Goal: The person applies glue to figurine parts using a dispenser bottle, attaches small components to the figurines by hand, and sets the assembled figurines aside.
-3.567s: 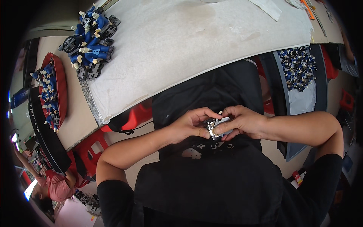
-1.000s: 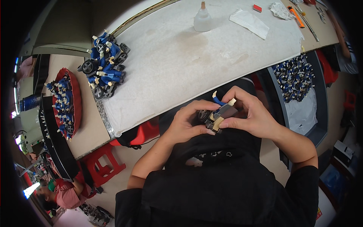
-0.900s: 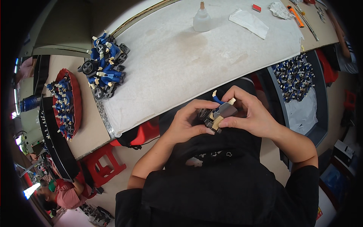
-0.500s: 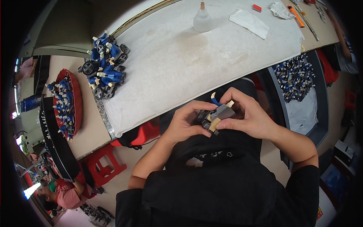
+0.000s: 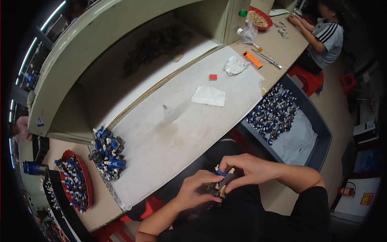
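A small toy vehicle with a figure (image 5: 229, 178), grey and tan with a blue arm and a pale hand sticking up, is held over my lap in front of the table's near edge. My left hand (image 5: 196, 188) grips its dark wheel end, fingers above and thumb beneath. Around the other end curls my right hand (image 5: 250, 171), thumb against the tan part. Fingers cover much of the toy. A pile of similar blue figures on grey wheeled vehicles (image 5: 109, 157) lies at the left end of the white table cover (image 5: 149, 149).
On the cover are a clear bottle (image 5: 171, 113), flat white paper (image 5: 209, 97), a red block (image 5: 213, 77) and crumpled tissue (image 5: 236, 65). A grey bin (image 5: 325, 147) of figures stands right; a red basket (image 5: 89, 191) sits left. Beyond, another person (image 5: 327, 42) works near an orange tube (image 5: 252, 60).
The view has swung up and toward the right, so the shelf and the other person now show. Both hands still hold the toy vehicle, which appears lower in the picture.
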The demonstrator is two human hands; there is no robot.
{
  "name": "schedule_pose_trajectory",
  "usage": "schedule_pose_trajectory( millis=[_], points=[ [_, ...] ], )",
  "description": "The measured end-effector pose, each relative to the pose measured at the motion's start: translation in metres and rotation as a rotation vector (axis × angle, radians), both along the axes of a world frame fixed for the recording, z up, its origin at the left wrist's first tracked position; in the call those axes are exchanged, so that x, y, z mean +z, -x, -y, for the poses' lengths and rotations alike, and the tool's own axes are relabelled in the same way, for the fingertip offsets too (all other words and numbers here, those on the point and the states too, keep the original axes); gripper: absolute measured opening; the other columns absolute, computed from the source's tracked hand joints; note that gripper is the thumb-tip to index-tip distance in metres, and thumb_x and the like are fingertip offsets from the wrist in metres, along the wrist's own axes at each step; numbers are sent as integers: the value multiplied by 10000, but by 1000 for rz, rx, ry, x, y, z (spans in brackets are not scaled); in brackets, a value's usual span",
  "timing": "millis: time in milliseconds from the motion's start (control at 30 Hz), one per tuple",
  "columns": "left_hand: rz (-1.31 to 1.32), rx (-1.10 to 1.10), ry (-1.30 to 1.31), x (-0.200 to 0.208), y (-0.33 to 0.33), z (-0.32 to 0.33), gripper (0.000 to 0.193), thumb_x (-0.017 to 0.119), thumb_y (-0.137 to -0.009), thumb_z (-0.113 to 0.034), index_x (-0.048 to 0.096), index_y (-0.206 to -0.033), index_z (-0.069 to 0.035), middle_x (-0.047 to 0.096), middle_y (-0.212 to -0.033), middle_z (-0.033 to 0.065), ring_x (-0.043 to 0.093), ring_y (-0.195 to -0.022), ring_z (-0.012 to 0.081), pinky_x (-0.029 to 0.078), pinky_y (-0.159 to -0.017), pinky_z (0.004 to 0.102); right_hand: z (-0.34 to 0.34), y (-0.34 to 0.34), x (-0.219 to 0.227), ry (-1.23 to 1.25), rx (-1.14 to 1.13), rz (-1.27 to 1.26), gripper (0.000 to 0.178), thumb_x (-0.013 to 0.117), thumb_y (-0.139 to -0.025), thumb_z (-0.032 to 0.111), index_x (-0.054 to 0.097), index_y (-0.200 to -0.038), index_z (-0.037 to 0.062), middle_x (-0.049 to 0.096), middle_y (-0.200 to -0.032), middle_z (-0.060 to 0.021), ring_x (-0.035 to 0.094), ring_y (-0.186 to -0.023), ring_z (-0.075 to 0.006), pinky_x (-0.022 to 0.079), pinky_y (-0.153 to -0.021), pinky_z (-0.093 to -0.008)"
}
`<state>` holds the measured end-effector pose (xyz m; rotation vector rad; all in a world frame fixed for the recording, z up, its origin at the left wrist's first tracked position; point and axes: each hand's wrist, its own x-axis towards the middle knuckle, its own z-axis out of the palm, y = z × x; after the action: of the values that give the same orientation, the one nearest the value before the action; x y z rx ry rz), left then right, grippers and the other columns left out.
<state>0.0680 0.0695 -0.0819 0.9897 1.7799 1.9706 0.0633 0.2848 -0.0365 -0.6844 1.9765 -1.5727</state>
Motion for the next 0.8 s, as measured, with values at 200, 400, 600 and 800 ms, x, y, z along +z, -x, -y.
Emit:
schedule_pose_trajectory(
  millis=[200, 400, 600, 800],
  points=[
    [139, 107, -69, -2, 11, -12, 534, 763, -583, 31, 529, -1061, -19, 549, -1057, 106, 531, -973, 191, 411, -846, 307, -130, 113, 12, -32, -731, -98, 168, 531, -848, 181, 544, -920, 30, 584, -859, -37, 565, -778, -99, 468, -668, -239],
    [95, 397, 88, -15, 3, 20, 516, 754, -642, -27, 495, -1088, -38, 535, -1047, 96, 524, -992, 178, 407, -854, 284, -262, 316, -49, -527, -1145, -852, 171, 558, -821, 137, 603, -893, -11, 630, -804, -85, 581, -748, -180, 440, -702, -275],
    [41, 573, 132, -1, 5, 28, 477, 732, -687, -100, 494, -1098, -49, 507, -1095, 105, 500, -1049, 216, 407, -871, 301, -337, 386, -70, -199, -1348, -948, 281, 516, -881, 229, 560, -1033, -4, 590, -967, -87, 546, -872, -160, 421, -791, -263],
    [-459, 494, 169, 17, 9, 10, 432, 702, -696, -110, 509, -1082, -78, 473, -1128, 152, 522, -985, 300, 440, -815, 339, -101, 150, -11, 145, -362, -831, 217, 587, -828, 138, 480, -938, -17, 501, -819, -81, 502, -789, -145, 407, -736, -278]
  ],
)
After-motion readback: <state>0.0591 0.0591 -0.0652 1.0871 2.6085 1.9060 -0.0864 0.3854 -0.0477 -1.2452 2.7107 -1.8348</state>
